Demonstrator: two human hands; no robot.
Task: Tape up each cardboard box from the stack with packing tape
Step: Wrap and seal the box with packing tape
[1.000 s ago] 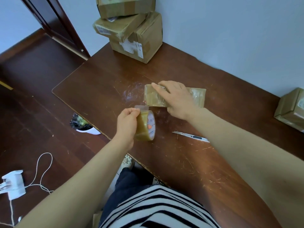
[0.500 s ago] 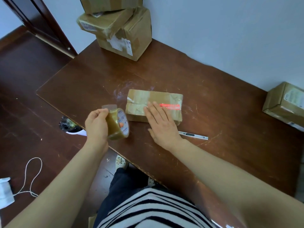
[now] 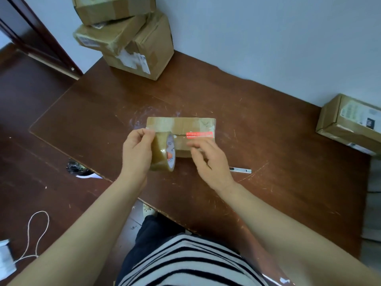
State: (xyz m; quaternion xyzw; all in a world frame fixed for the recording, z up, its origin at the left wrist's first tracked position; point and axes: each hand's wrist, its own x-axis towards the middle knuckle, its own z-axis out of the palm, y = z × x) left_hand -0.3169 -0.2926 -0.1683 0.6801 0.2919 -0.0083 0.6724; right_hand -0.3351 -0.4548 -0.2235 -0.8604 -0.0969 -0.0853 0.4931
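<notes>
A flat cardboard box (image 3: 181,125) with a red label lies in the middle of the brown table (image 3: 103,112). My left hand (image 3: 137,153) grips a roll of brown packing tape (image 3: 164,151) just in front of the box's left end, thumb and fingers pinching at the top of the roll. My right hand (image 3: 208,159) hovers over the box's near edge, blurred, fingers loosely bent and holding nothing. A stack of three cardboard boxes (image 3: 125,36) stands at the table's far left corner.
A utility knife (image 3: 240,170) lies on the table right of my right hand. Another labelled box (image 3: 350,122) sits at the far right edge. A wall runs behind the table. On the floor to the left are a white cord (image 3: 37,234) and a dark bag (image 3: 75,168).
My left hand has carried the tape roll right, up to the box's left end. My right hand has lifted off the box top and drawn back toward the roll.
</notes>
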